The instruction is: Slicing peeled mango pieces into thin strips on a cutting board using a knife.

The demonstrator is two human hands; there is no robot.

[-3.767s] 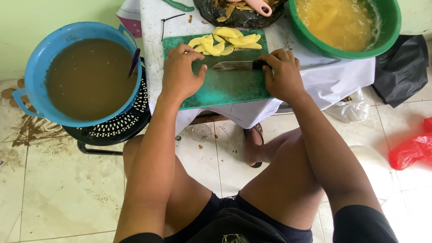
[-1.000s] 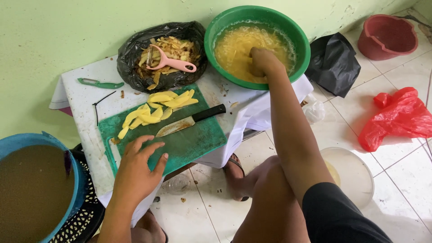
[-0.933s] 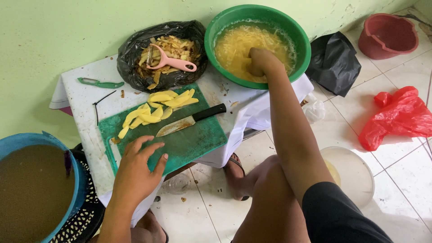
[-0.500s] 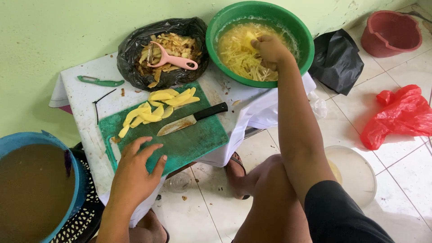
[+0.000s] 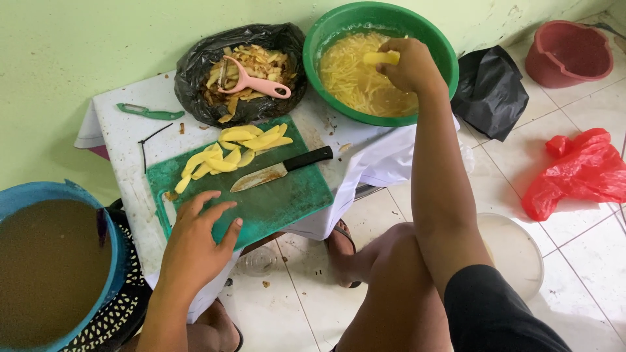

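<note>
My right hand (image 5: 405, 66) is raised over the green basin (image 5: 332, 26) of water and yellow strips, gripping a yellow peeled piece (image 5: 381, 57). My left hand (image 5: 195, 234) lies flat, fingers spread, on the near left part of the green cutting board (image 5: 287, 195). A black-handled knife (image 5: 282, 169) lies across the board. Yellow slices (image 5: 228, 151) are piled at the board's far edge.
A black bag of peels (image 5: 195, 65) holds a pink peeler (image 5: 254, 82). A green peeler (image 5: 146, 112) lies on the white-covered table. A blue tub of brown water (image 5: 45, 267) stands left. A red bag (image 5: 577, 173), dark red bucket (image 5: 567, 52) and black bag (image 5: 489, 81) sit on the tiled floor.
My right hand let go of the knife, reached into the green basin and has lifted out a yellow piece. My left hand has stayed on the board.
</note>
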